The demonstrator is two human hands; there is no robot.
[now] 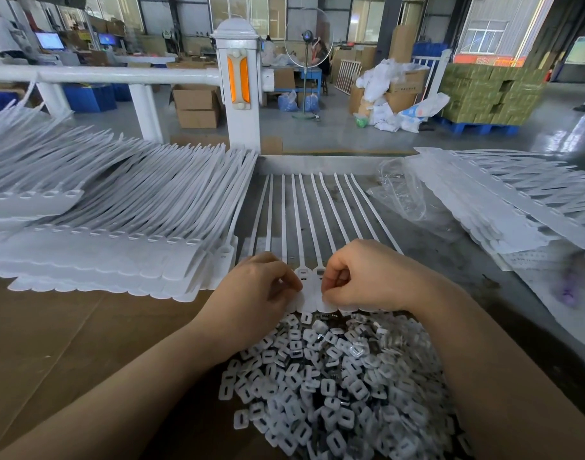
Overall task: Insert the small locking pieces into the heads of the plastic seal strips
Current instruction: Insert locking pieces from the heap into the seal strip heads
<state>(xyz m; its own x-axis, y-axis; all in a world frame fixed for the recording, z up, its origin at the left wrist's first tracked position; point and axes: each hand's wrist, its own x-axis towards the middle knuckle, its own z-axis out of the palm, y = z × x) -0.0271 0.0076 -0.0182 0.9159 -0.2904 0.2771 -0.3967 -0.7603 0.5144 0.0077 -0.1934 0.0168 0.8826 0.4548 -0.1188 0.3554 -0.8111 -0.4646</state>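
A joined row of white plastic seal strips [304, 210] lies flat in front of me, tails pointing away, heads [309, 283] toward me. My left hand [257, 290] and my right hand [360, 277] rest on those heads, fingers curled and pinched close to the slotted heads. What each fingertip pinches is hidden; it looks like a small locking piece in each. A large heap of small square locking pieces [337, 376], white with metal inserts, lies just below my hands between my forearms.
A big stack of seal strip sheets [111, 234] lies to the left, another stack [503, 207] to the right. A crumpled clear plastic bag [400, 190] sits at right of the strips. A white railing post [239, 84] stands beyond the table.
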